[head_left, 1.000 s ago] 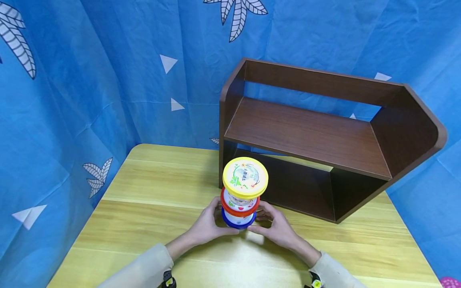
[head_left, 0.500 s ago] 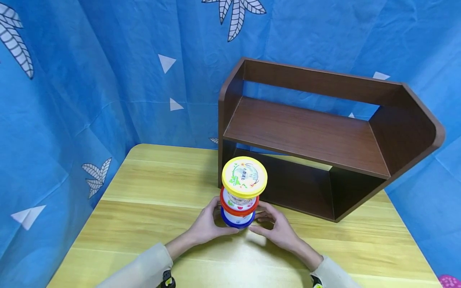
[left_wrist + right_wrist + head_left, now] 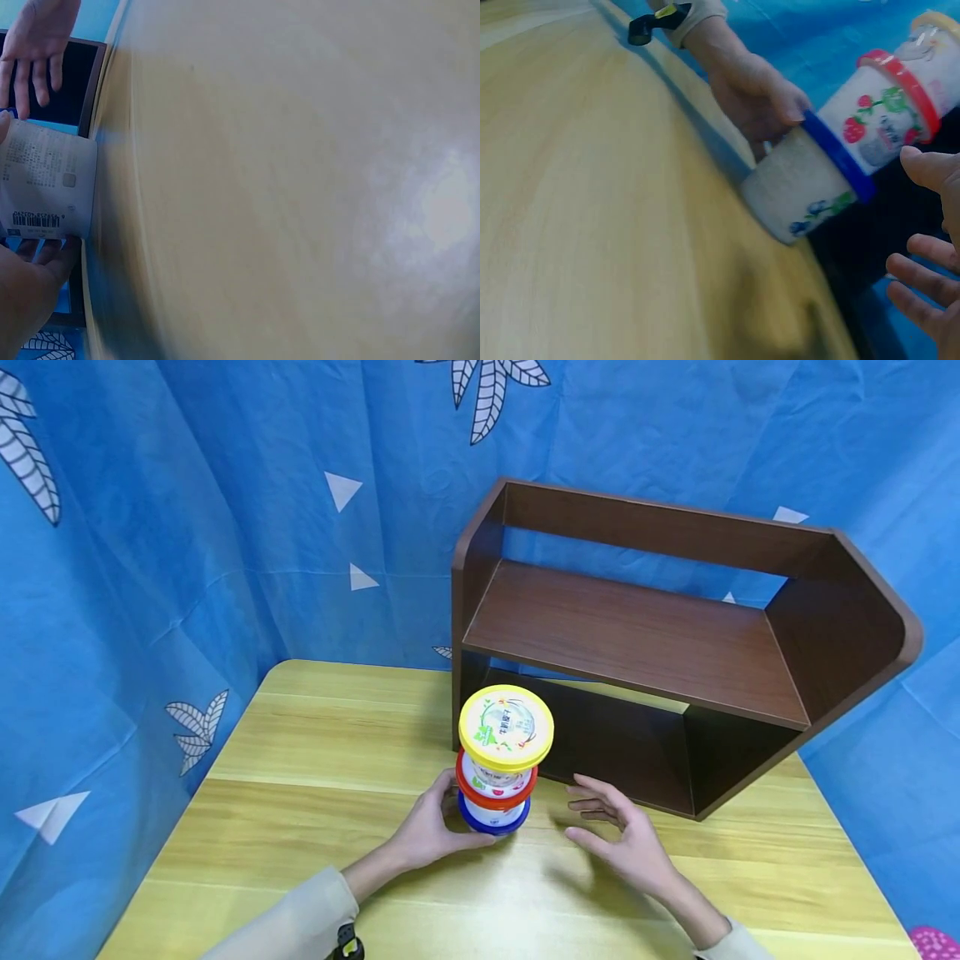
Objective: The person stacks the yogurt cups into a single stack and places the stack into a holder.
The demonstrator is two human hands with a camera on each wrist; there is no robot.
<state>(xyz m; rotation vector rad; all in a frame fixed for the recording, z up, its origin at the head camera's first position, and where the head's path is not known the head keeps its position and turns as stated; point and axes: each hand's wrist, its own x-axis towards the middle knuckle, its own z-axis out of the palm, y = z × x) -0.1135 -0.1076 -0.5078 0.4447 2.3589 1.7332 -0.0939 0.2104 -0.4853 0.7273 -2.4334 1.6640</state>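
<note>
Three white plastic tubs stand stacked on the wooden table. On top is the yellow-lidded tub (image 3: 507,728), under it the red-lidded tub (image 3: 493,777), and lowest the blue-lidded tub (image 3: 491,818). My left hand (image 3: 426,833) curls round the left side of the blue-lidded tub, its thumb along the front by the lid. In the right wrist view, that thumb lies at the rim of the blue lid (image 3: 840,156). To the right of the stack, my right hand (image 3: 626,839) is apart from it, fingers spread and holding nothing. In the left wrist view, the lowest tub shows a printed label (image 3: 49,172).
A dark brown two-level shelf (image 3: 637,635) stands close behind the stack and to its right. The wooden table (image 3: 300,810) has a rounded back left corner. A blue curtain (image 3: 225,527) with white leaves and triangles hangs behind and at both sides.
My right hand has let go of the stack and moved away to the right, its fingers spreading. My left hand and the three tubs have stayed in place.
</note>
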